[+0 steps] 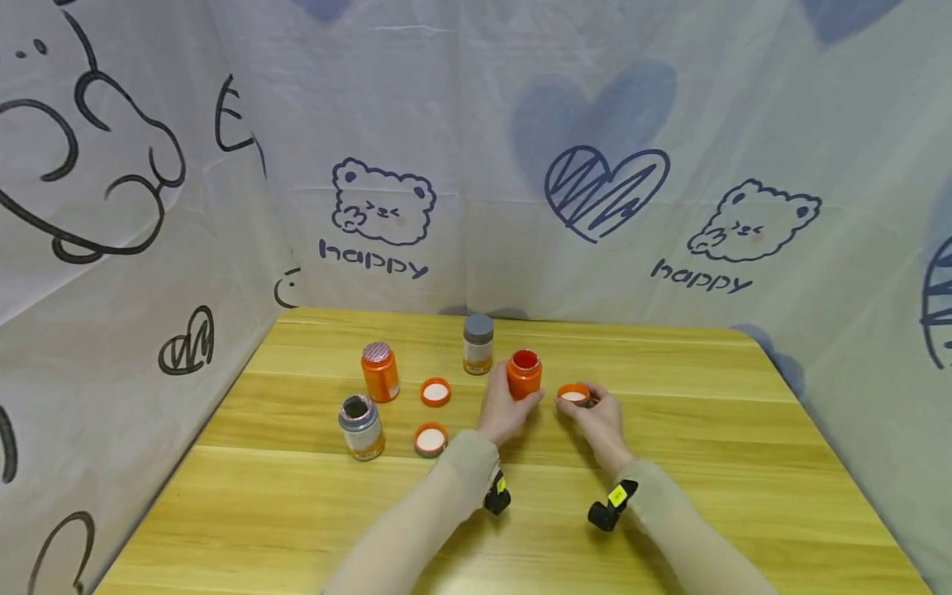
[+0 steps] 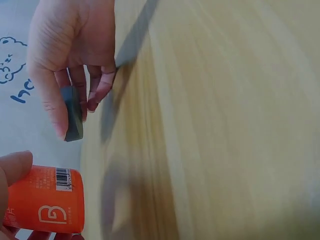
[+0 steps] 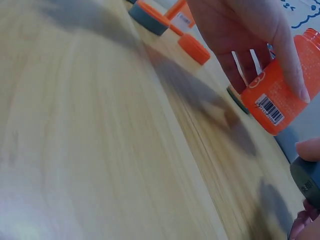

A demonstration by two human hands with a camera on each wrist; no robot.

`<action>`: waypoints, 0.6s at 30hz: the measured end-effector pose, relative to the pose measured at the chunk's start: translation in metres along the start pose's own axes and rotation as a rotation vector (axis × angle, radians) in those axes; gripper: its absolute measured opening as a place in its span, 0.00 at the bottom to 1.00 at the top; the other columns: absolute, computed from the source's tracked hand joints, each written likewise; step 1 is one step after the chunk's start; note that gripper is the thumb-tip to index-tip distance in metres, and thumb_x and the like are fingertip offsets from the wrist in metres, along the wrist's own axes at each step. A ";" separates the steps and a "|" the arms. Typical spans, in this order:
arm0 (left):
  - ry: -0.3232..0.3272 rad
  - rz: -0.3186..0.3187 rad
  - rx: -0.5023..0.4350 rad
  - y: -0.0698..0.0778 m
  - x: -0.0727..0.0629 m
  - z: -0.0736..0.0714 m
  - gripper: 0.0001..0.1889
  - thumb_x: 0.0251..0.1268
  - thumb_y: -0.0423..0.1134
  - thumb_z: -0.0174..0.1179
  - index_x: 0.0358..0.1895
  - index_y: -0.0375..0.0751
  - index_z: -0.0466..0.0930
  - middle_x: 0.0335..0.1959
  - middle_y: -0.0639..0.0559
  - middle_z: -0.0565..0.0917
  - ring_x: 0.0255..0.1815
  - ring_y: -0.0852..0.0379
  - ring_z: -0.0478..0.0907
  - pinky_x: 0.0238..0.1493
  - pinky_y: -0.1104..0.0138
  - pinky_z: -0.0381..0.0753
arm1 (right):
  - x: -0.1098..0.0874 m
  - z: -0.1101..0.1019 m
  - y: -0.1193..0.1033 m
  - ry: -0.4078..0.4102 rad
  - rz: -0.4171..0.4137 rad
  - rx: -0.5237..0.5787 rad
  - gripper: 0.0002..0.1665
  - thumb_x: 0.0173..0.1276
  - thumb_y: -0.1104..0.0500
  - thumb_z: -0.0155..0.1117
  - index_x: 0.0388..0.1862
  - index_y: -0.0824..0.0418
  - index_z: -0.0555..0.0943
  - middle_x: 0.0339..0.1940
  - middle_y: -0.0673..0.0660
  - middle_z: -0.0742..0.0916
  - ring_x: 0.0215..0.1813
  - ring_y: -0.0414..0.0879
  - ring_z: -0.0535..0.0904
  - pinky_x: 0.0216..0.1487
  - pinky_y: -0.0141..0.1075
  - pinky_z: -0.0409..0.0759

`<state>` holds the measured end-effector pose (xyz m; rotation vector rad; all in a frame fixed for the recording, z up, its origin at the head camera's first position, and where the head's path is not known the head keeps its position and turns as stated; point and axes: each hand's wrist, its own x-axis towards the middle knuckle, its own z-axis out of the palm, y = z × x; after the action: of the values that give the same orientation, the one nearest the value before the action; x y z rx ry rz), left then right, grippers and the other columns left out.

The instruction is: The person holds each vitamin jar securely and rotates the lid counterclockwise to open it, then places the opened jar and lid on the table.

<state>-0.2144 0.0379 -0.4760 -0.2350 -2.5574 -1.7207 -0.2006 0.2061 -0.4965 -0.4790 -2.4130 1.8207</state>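
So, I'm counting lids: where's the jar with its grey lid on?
In the head view, the grey-lidded jar stands near the back of the table, beyond the left hand and left of the open orange jar it holds.

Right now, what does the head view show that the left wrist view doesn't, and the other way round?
Only the head view: a gray-lidded jar, an uncapped gray jar, a capless orange jar, a loose orange cap, a loose gray-and-orange cap, two wrist cameras, and the open mouth of the held orange jar.

Only the left wrist view: the barcode and white logo on that held jar's side.

Both: the left hand gripping that jar, the right hand pinching a cap, the wooden table and the printed backdrop.
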 end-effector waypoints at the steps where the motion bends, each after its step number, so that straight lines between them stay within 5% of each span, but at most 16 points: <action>1: 0.002 -0.004 0.001 -0.001 0.000 0.001 0.31 0.65 0.37 0.67 0.66 0.33 0.65 0.60 0.37 0.75 0.63 0.41 0.75 0.69 0.48 0.71 | 0.001 0.000 0.001 -0.005 -0.002 -0.012 0.34 0.62 0.62 0.73 0.65 0.71 0.73 0.61 0.69 0.80 0.58 0.54 0.77 0.45 0.21 0.72; 8: 0.006 -0.042 0.001 -0.004 0.000 0.004 0.32 0.65 0.36 0.67 0.68 0.33 0.63 0.62 0.36 0.74 0.64 0.40 0.74 0.70 0.47 0.70 | 0.007 0.000 0.000 -0.051 -0.009 -0.111 0.37 0.62 0.61 0.72 0.67 0.71 0.71 0.61 0.70 0.80 0.60 0.58 0.77 0.61 0.42 0.75; 18: -0.006 -0.055 0.011 -0.010 0.003 0.004 0.33 0.65 0.36 0.66 0.69 0.33 0.62 0.62 0.36 0.74 0.65 0.39 0.74 0.70 0.46 0.70 | 0.010 0.000 0.000 -0.086 -0.022 -0.154 0.36 0.62 0.61 0.72 0.67 0.71 0.71 0.60 0.70 0.80 0.60 0.58 0.77 0.64 0.47 0.76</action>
<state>-0.2186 0.0382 -0.4867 -0.1710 -2.6010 -1.7265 -0.2098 0.2085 -0.4974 -0.3911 -2.6177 1.6881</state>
